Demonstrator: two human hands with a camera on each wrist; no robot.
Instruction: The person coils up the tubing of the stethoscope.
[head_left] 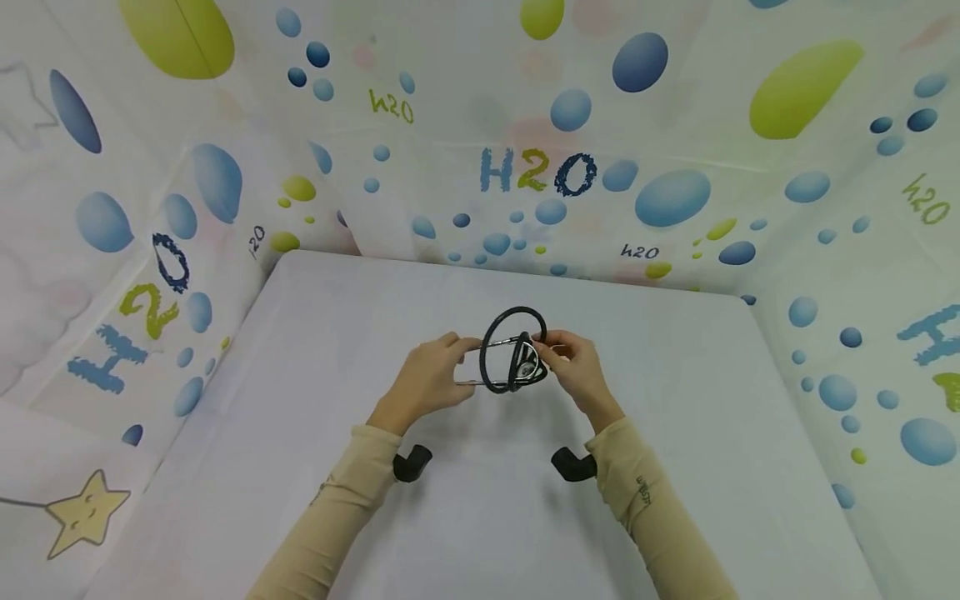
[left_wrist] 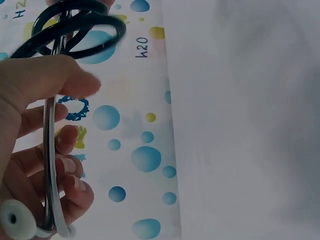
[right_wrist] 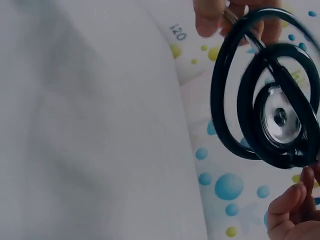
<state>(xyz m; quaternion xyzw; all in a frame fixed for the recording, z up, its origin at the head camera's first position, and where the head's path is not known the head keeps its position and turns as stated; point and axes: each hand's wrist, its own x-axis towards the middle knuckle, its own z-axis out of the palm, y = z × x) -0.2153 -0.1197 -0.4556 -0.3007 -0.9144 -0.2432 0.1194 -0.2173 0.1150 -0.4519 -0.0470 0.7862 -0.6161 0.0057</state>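
Note:
A stethoscope with coiled black tubing [head_left: 483, 360] is held above the white table between both hands. My left hand [head_left: 429, 375] grips its metal ear tubes [left_wrist: 49, 130], thumb on one side and curled fingers on the other. Pale eartips [left_wrist: 17, 219] show below that palm in the left wrist view. On the other side my right hand [head_left: 576, 367] pinches the black tubing at the edge of the coil. The round silver chest piece [right_wrist: 281, 116] sits inside the loops in the right wrist view. Part of the right hand lies outside that view.
The white table [head_left: 480, 517] spreads beneath both arms. Black curved pieces [head_left: 412, 463] stick out beside each wrist at the cuffs. Behind the table and at its sides hangs a white curtain [head_left: 450, 108] printed with blue and green drops.

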